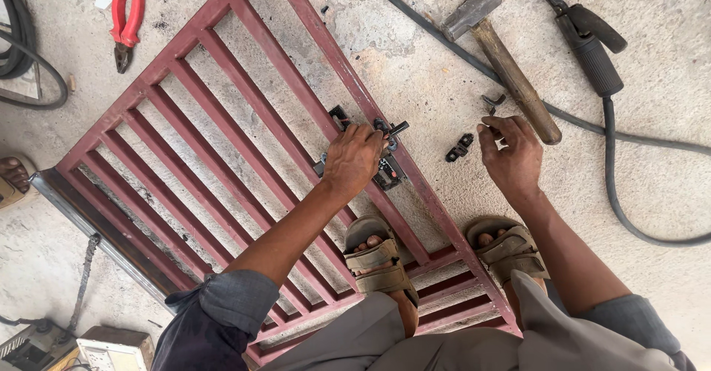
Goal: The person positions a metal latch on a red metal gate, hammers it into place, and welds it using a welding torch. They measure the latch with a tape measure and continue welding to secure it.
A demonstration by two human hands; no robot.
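Sandalled feet (pixel 381 256) stood by the red metal grille (pixel 222 130), the left hand (pixel 352 160) gripping its black latch (pixel 387 165), the right hand (pixel 511 156) pinching a small black part (pixel 490 129).

Metal grille (pixel 244 112) coated in matt maroon paint, on rough grey concrete floor (pixel 415 52). Beside the grille: hammer (pixel 500 56) with dull steel head and worn wood handle; pliers (pixel 126 15) with glossy red plastic grips.
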